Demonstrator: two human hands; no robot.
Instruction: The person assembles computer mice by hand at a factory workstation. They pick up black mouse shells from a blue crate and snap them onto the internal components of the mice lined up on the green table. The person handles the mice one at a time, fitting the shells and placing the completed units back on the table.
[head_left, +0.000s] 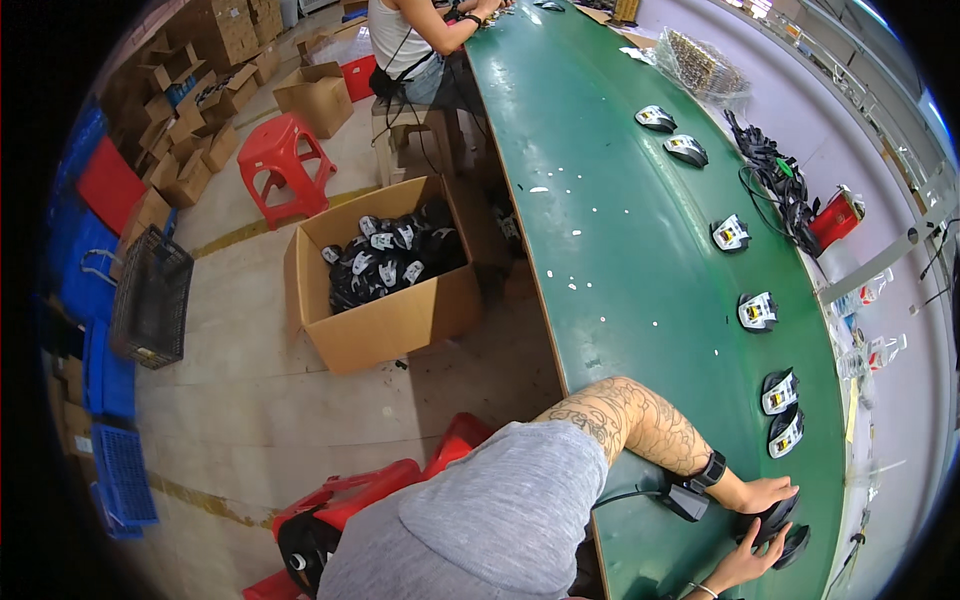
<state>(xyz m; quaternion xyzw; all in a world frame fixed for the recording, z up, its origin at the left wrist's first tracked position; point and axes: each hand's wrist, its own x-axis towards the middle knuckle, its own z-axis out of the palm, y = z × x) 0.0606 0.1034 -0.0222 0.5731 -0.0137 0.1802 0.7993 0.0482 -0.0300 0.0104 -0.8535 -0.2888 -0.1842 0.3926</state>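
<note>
My left hand [766,494], with a dark watch on its wrist, lies with curled fingers over a black computer mouse [770,522] on the green table. From the near side my right hand [742,562], wearing a bracelet, has its thumb and fingers on the same mouse, so both hands grip it. A second dark mouse [794,548] lies just beyond my right fingertips. Behind my left wrist sits a black boxy thing [686,501] with a cable. Further along are two black-and-white mice, one touching the other, the nearer mouse [786,431] and the farther mouse [779,391].
Several more mice, such as one mouse [757,312], stand spaced along the green table [620,230]. Black cables [765,165] and a red tin [838,220] lie at its far edge. A carton [395,335] of mice, a red stool [285,160] and a co-worker [410,40] are left.
</note>
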